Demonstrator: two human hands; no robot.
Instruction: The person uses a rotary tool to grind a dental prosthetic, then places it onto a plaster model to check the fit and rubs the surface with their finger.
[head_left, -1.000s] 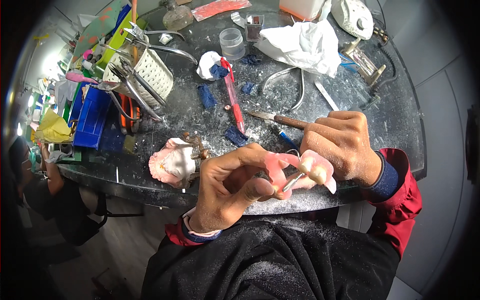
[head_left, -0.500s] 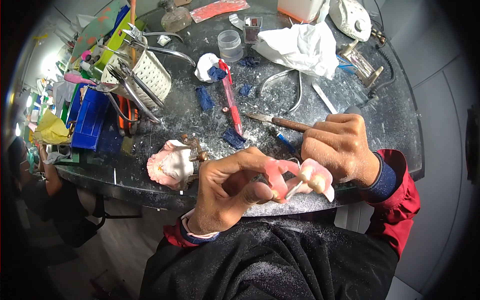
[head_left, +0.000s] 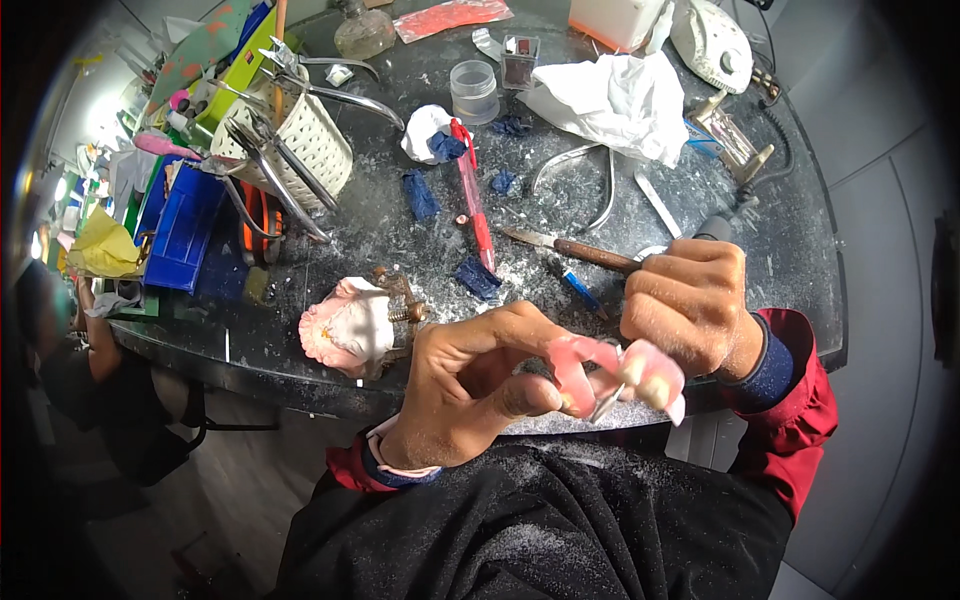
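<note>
- A slip looks like the main risk: the left grip (head_left: 450, 400) pinches the glossy pink, tooth-bearing denture-like piece (head_left: 572, 372) at one side between thumb and fingers, so a sideways push on the far part could twist it loose.
- The slender silver metal tip (head_left: 607, 402) shows between the piece's two pink parts, close to the left thumb; a jerk could scratch pink material or nick skin. Whether it belongs to the piece or a tool, I cannot tell.
- The right grip (head_left: 690, 305) is curled closed, apparently around a dark cylindrical tool (head_left: 713, 230) whose end protrudes beyond the knuckles; its fingertips are hidden.
- The brown wooden-handled metal knife (head_left: 595, 253) lies just beside those knuckles on the dusty black bench (head_left: 365, 215), and a backward swing could knock it.
- If dropped, the piece could chip, since it is held up near the front edge, above the wearer's black cloth-covered lap (head_left: 540, 530).
- The piece itself appears smooth and translucent pink, with a thin curved left part and a bulkier right part carrying cream-coloured teeth; the right part is somewhat blurred.
</note>
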